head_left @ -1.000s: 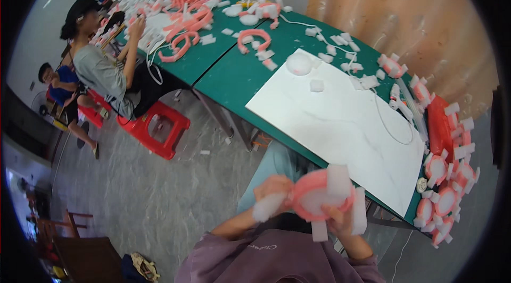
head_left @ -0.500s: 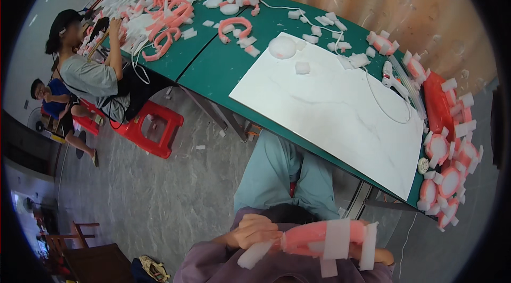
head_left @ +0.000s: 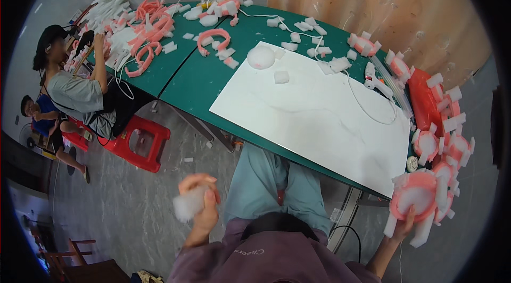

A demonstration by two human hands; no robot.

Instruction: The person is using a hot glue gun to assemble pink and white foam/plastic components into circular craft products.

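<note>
My left hand (head_left: 208,204), raised over the floor to the left of my knees, has its fingers curled round a soft white wad of foam or stuffing (head_left: 189,206). Far out on the right, my right hand (head_left: 403,225) grips a pink foam ring (head_left: 420,180) from below. That ring has a white middle and white foam blocks sticking out round its edge. It is held at the table's right corner, in front of several similar pink and white rings (head_left: 427,144), overlapping them in view. My right fingers are partly hidden by it.
A white board (head_left: 314,118) lies on the green table (head_left: 183,89), with a white domed piece (head_left: 261,57) and foam block (head_left: 281,76) on it. A corded white glue gun (head_left: 375,78) and red bag (head_left: 423,99) are right. Left, a person (head_left: 80,86) sits on a red stool (head_left: 141,144).
The pink ring has gone from in front of my chest to the table's right corner in my right hand. My left hand has come off it and moved left, now holding a white wad.
</note>
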